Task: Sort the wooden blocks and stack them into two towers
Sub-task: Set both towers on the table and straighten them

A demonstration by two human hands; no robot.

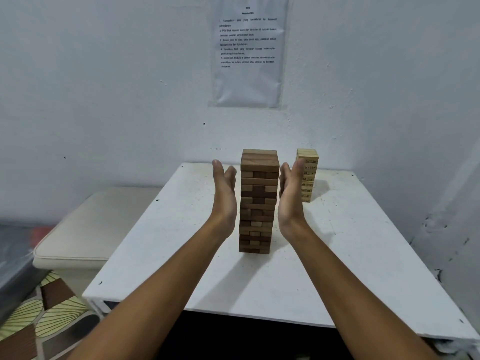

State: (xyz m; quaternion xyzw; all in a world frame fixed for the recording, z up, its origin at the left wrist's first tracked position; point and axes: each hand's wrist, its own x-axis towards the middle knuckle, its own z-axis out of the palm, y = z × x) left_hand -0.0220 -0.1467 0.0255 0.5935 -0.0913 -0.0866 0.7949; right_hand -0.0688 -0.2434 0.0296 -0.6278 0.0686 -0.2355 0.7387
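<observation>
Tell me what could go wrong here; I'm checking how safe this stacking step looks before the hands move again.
1. The dark wooden tower is tall and narrow, with some rows slightly uneven; a bump from the left hand or the right hand, both open flat close beside it, could topple it.
2. If it fell to the right, it might hit the light numbered tower standing close behind.

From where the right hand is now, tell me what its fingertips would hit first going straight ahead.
Probably the pale numbered tower. The right hand points away from the person beside the dark tower, and the pale one stands just past its fingertips. Depth is unclear; it might slip by on the left and reach the wall.
</observation>
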